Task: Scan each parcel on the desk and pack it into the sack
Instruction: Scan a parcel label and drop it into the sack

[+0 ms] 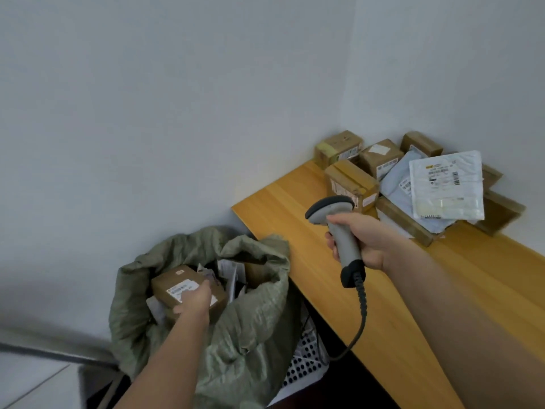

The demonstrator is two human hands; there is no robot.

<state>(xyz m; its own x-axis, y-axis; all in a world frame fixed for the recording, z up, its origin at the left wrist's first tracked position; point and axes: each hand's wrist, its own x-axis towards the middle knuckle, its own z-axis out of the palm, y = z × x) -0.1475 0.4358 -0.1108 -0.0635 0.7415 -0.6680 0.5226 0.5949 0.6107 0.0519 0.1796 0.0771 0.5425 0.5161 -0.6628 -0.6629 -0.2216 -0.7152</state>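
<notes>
A green woven sack (250, 320) stands open on the floor left of the wooden desk (413, 305). My left hand (196, 299) grips a brown cardboard parcel (177, 283) with a white label, inside the sack's mouth, above other parcels there. Over the desk, my right hand (364, 240) grips a grey barcode scanner (336, 219) by its handle; its coiled cable hangs past the desk edge. Several brown boxes (351, 180) and white mailers (446, 184) lie piled in the desk's far corner.
White walls meet behind the parcel pile. A white perforated basket (306, 361) sits under the desk beside the sack. A grey ledge (44, 346) runs along the lower left. Bare desk surface stretches between the scanner and the near edge.
</notes>
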